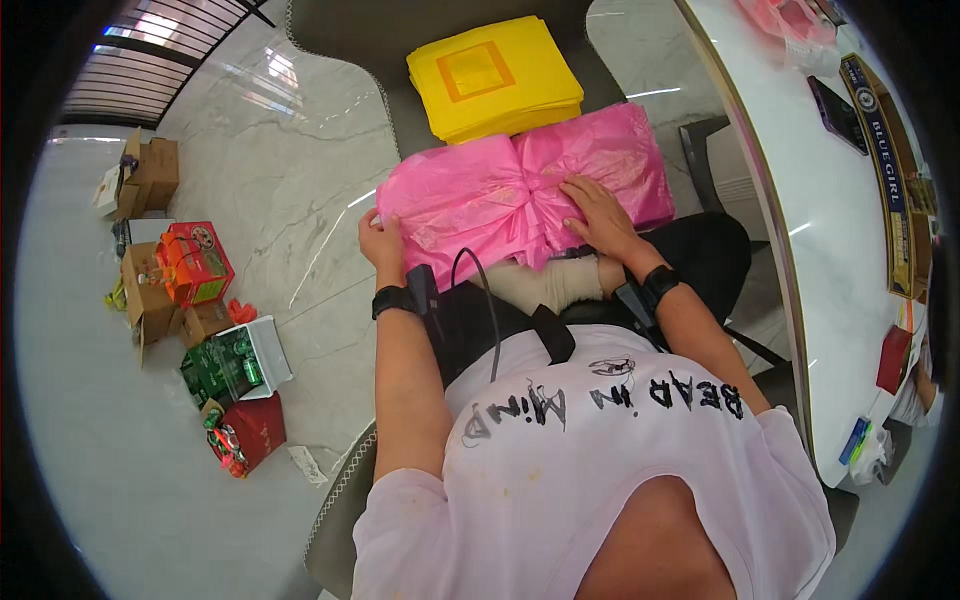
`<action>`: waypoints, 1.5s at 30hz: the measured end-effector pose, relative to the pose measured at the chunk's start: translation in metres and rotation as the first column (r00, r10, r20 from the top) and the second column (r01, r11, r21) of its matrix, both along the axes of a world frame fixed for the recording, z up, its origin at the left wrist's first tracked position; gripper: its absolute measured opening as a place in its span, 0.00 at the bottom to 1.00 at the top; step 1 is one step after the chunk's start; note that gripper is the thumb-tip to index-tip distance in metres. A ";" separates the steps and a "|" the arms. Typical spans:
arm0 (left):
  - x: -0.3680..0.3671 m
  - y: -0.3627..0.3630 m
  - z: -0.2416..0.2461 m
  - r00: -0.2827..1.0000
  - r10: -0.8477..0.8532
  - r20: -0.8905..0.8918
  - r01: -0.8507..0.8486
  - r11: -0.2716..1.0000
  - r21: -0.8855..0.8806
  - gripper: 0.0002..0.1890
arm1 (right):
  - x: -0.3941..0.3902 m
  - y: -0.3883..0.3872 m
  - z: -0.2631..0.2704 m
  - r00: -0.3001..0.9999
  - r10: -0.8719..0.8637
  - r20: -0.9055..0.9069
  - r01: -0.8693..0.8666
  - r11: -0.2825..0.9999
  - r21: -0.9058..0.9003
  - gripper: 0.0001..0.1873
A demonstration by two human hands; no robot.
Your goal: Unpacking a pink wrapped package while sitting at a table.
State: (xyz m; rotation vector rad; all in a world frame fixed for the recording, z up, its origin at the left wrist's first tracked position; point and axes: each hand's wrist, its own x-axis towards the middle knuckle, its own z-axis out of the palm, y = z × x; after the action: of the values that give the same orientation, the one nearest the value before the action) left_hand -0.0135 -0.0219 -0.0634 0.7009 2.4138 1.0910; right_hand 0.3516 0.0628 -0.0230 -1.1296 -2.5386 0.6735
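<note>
A bundle wrapped in thin pink plastic (465,199) lies across my lap and the edge of a grey chair seat, gathered into creases at its middle. My left hand (382,238) holds its left edge, with the thumb on top and the other fingers partly hidden. My right hand (598,217) rests on top, right of the gathered creases, fingers spread over the plastic. Just beyond the bundle, a stack of flat yellow sheets or bags (495,79) with an orange square outline lies on the grey chair seat (341,30).
At the right stands a white table (817,225) with a phone (838,115), a long printed carton (881,172) and a red box (894,358). Cardboard boxes (159,172), a red-orange box (199,262) and a red bag (259,431) stand on the floor at left.
</note>
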 end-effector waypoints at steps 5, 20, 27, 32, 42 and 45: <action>-0.013 -0.016 -0.013 0.987 0.092 -0.130 -0.080 0.992 0.093 0.30 | -0.012 -0.002 0.005 0.998 0.047 -0.035 -0.046 0.999 0.023 0.30; 0.013 -0.006 0.027 0.961 0.082 -0.266 -0.080 0.997 0.017 0.13 | -0.006 0.000 0.004 1.000 0.019 -0.023 -0.019 1.000 0.008 0.30; 0.004 -0.012 0.038 0.932 -0.116 -0.344 -0.036 0.913 -0.406 0.18 | -0.007 -0.002 0.000 1.000 0.010 -0.016 -0.010 1.000 0.013 0.30; -0.003 -0.012 0.025 0.969 -0.002 -0.249 -0.011 0.999 -0.053 0.15 | -0.011 -0.007 0.000 0.999 0.029 -0.029 -0.027 0.999 0.042 0.31; -0.012 -0.027 0.001 0.934 -0.163 -0.320 0.097 0.973 -0.210 0.23 | -0.010 0.001 0.003 0.998 0.027 -0.053 -0.025 0.999 0.036 0.29; -0.010 -0.025 0.001 0.963 -0.091 -0.254 0.041 0.980 -0.196 0.25 | -0.009 0.003 0.002 0.991 -0.009 -0.135 0.014 0.999 0.037 0.28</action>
State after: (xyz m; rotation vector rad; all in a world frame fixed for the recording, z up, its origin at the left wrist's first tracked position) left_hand -0.0237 -0.0471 -0.0621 0.9021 2.6494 0.7685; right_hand 0.3428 0.0662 -0.0214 -1.0482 -2.4195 0.6724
